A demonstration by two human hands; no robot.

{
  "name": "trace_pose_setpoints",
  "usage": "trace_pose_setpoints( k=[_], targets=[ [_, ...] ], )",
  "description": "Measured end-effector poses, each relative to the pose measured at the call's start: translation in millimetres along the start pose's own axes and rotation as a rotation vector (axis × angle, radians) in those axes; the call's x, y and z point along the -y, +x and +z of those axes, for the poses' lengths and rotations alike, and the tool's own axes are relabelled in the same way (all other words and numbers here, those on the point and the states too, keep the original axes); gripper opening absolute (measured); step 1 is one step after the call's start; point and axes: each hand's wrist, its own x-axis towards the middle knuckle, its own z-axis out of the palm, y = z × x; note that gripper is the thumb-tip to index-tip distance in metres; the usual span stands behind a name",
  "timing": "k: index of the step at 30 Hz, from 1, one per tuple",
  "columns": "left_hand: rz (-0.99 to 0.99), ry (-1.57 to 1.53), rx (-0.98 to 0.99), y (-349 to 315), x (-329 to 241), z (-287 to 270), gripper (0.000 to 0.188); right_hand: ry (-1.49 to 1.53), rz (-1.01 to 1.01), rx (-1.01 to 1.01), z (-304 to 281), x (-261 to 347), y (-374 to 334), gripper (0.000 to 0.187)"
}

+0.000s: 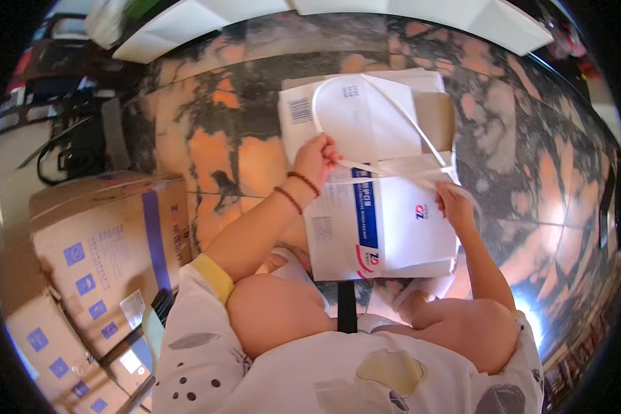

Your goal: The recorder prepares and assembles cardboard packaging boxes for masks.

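Note:
A white cardboard box (421, 234), seemingly flattened, with a blue printed band lies on the floor in front of my knees. A white strap (408, 121) loops over its far half and crosses its middle, with one crossing point near the right edge. My left hand (315, 164), two beaded bracelets on its wrist, is closed on the strap above the box's left side. By the right edge my right hand (457, 207) pinches the strap too, a curved length of it showing beside the knuckles. The fingertips of my right hand are partly hidden.
Brown cartons (107, 255) with blue prints are stacked at my left. Dark furniture (55, 83) stands at the far left. White panels (421, 10) line the far edge of the marbled floor (221, 145). My feet are close to the box's near edge.

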Motion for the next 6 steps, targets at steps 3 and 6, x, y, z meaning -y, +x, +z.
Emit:
trace_pose_setpoints(
  k=[3, 6],
  targets=[
    [-0.025, 0.045, 0.261, -21, -2, 7, 0.019, 0.16, 0.115, -0.012, -13, 6, -2, 0.037],
    [0.29, 0.976, 0.528, -42, 15, 9, 0.02, 0.431, 0.106, -0.048, -10, 2, 8, 0.038]
  ],
)
